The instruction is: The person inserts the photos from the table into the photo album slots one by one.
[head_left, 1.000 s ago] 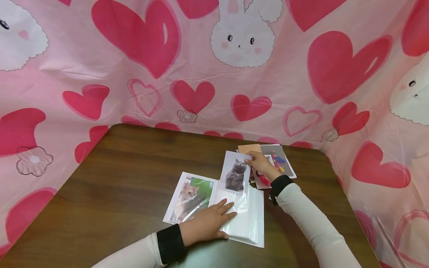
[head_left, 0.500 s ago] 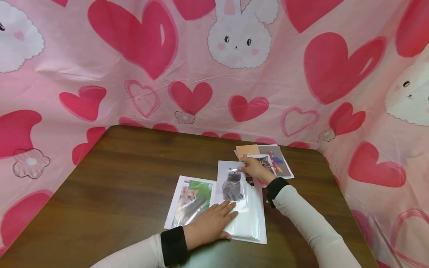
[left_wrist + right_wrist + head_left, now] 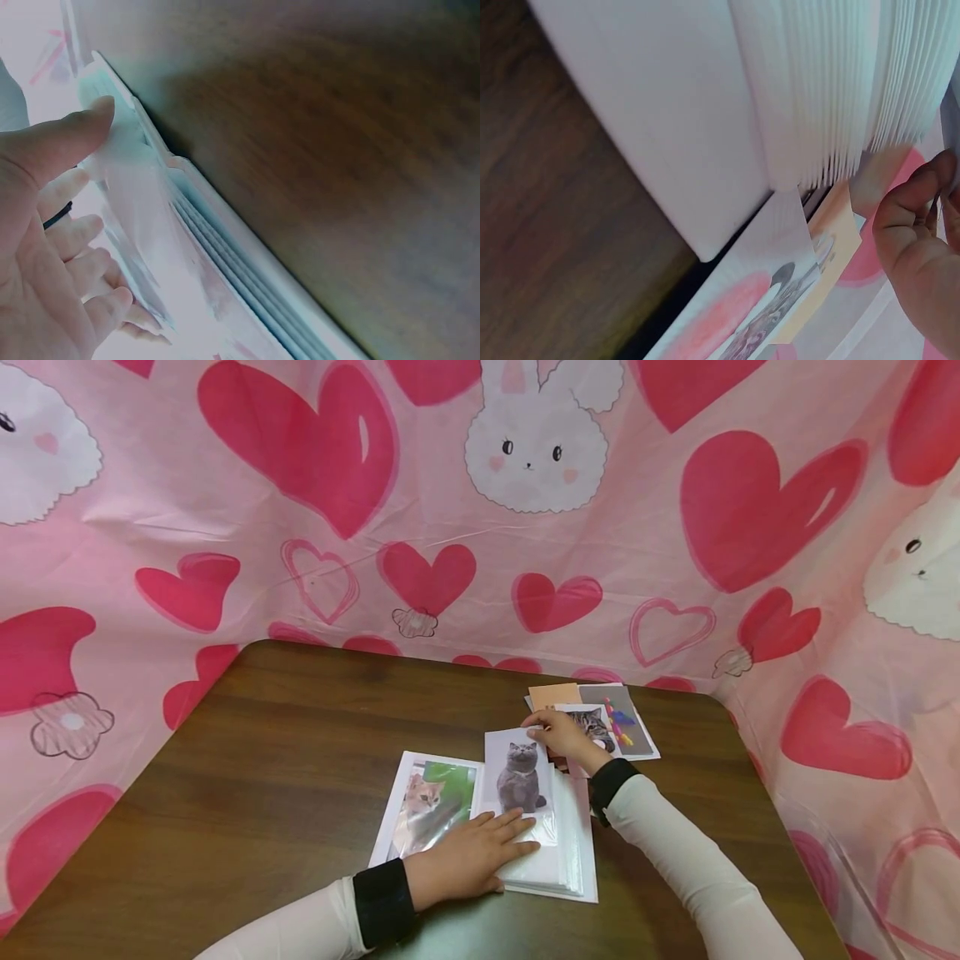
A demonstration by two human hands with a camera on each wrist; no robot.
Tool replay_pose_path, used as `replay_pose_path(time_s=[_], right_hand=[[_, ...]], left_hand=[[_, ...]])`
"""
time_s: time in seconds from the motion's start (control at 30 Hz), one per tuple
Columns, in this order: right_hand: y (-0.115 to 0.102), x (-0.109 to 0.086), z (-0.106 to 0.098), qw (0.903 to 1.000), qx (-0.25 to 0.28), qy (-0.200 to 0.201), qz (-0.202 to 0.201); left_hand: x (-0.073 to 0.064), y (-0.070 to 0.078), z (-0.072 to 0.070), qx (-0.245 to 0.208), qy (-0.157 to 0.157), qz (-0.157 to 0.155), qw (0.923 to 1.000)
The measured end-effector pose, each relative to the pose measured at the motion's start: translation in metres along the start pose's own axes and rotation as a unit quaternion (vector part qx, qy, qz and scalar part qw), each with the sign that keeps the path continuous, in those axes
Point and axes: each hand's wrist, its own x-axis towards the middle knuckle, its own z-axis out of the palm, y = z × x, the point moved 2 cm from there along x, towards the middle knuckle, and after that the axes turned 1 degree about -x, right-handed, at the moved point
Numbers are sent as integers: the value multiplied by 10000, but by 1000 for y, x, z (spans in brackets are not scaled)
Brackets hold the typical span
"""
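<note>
A white photo album (image 3: 589,864) lies spread on the table, its left page holding a ginger cat photo (image 3: 433,810). On the right page, a grey cat photo (image 3: 519,777) sits with its lower part in a clear sleeve and its upper part sticking out past the page's top. The right hand (image 3: 561,737) pinches this photo near its top right corner; in the right wrist view the right hand (image 3: 919,236) is at the image edge. Fingers spread, the left hand (image 3: 468,860) rests across the lower right page, also seen as the left hand (image 3: 56,247) over the album in the left wrist view.
Behind the right hand lies a pile of loose pictures, including a tabby cat picture (image 3: 595,727), an orange card (image 3: 553,695) and a grey card (image 3: 633,731) with coloured marks. A brown wooden table (image 3: 300,760) stands against a pink heart-patterned cloth (image 3: 435,460).
The right hand has drawn the grey cat photo down toward the person, deeper into the sleeve. More of the tabby picture shows. The left hand has stayed on the page, shifting slightly.
</note>
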Motion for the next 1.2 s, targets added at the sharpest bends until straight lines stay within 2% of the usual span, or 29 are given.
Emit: replay_pose_path(time_s=[0.23, 0.47, 0.6, 0.8, 0.9, 1.07, 1.2], right_hand=[[1, -3, 2, 9995, -53, -292, -99], [-5, -13, 1, 9973, 153, -697, 189], [-11, -18, 1, 9968, 28, -785, -131], [-17, -21, 3, 9916, -185, -1087, -669], [-19, -22, 4, 9909, -304, -1140, -640], [-22, -24, 6, 9911, -123, -1283, -340], [-21, -24, 9, 9911, -118, -1302, -232]], left_hand=[[1, 1, 1, -139, 69, 35, 9999], [1, 1, 2, -186, 149, 156, 9996], [2, 0, 4, -258, 143, 195, 9994], [3, -3, 4, -366, -27, 196, 9991], [2, -4, 4, -264, -48, 219, 9994], [1, -2, 5, -166, 30, 225, 9996], [1, 1, 6, -458, 111, 95, 9988]])
